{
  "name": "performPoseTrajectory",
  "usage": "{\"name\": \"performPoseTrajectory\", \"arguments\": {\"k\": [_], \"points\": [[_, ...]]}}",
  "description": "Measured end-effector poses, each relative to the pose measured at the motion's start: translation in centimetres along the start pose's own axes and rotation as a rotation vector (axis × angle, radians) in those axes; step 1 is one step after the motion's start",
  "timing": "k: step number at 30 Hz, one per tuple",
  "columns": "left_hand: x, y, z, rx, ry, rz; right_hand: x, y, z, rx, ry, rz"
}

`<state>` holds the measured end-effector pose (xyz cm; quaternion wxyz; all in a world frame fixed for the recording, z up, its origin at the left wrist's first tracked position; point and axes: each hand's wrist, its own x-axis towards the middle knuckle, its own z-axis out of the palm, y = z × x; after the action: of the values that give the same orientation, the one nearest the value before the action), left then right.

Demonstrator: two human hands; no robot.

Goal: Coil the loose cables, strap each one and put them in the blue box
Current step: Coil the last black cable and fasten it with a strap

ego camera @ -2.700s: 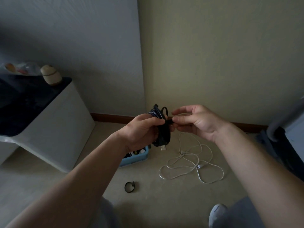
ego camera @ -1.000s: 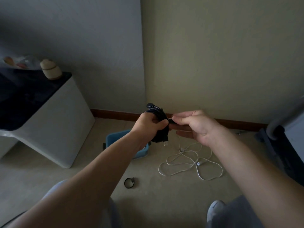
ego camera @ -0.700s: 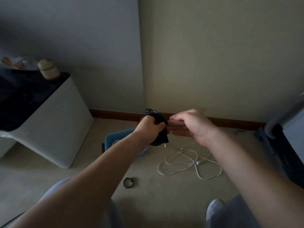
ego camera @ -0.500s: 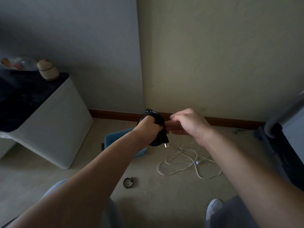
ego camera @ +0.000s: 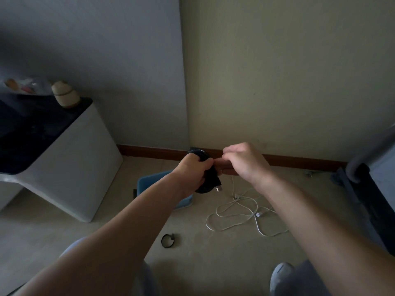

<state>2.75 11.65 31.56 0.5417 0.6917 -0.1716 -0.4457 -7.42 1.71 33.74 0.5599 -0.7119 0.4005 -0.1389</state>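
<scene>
Right at your feet, the grey shoe (ego camera: 280, 274) and your knees frame the work, and just beyond them a spare strap (ego camera: 167, 240) lies as a closed black loop on the floor, within reach for the next cable. Past it, the white cable (ego camera: 241, 212) sprawls in loose loops, not yet coiled, so I'd judge it your next job. The blue box (ego camera: 154, 177) sits on the floor just behind your left forearm, close enough that the finished bundle only needs a short drop. Above it, your left hand (ego camera: 193, 169) has its fingers wrapped tight round the black cable (ego camera: 210, 178), which is coiled and squeezed flat so the turns cannot spring apart; its plug (ego camera: 218, 188) pokes out below. Your right hand (ego camera: 243, 161) has its fingers curled, fingertips pinched right beside the coil, most likely on a strap being cinched, though it is too dark to see one. Farther off, a white cabinet (ego camera: 70, 167) carries a small jar (ego camera: 65, 97), and a brown skirting board (ego camera: 149, 150) meets the wall. No brand, label or writing can be read anywhere.
</scene>
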Motion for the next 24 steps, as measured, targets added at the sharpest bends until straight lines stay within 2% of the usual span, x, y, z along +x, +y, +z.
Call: {"name": "performPoseTrajectory", "arguments": {"k": [6, 10, 14, 17, 19, 21, 24], "points": [[0.1, 0.3, 0.1, 0.059, 0.035, 0.02, 0.4, 0.4, -0.1, 0.084, -0.016, 0.042], [0.0, 0.4, -0.2, 0.115, 0.069, 0.014, 0.9, 1.3, -0.1, -0.033, 0.037, -0.036], [0.6, 0.3, -0.1, 0.095, 0.119, 0.003, 0.9, 1.6, -0.1, -0.003, 0.058, -0.1], [0.4, 0.0, 0.0, 0.208, 0.096, 0.034, 1.0, 1.4, 0.1, 0.03, 0.062, -0.101], [0.5, 0.0, 0.0, 0.171, 0.076, 0.015, 1.2, 1.4, 0.3, 0.014, 0.057, -0.092], [0.7, -0.2, -0.2, 0.23, 0.106, 0.052, 1.3, 1.4, 0.5, -0.009, 0.044, -0.107], [0.8, -0.3, -0.1, 0.181, 0.165, 0.029, 1.4, 1.5, 0.9, -0.03, 0.028, -0.131]]}}
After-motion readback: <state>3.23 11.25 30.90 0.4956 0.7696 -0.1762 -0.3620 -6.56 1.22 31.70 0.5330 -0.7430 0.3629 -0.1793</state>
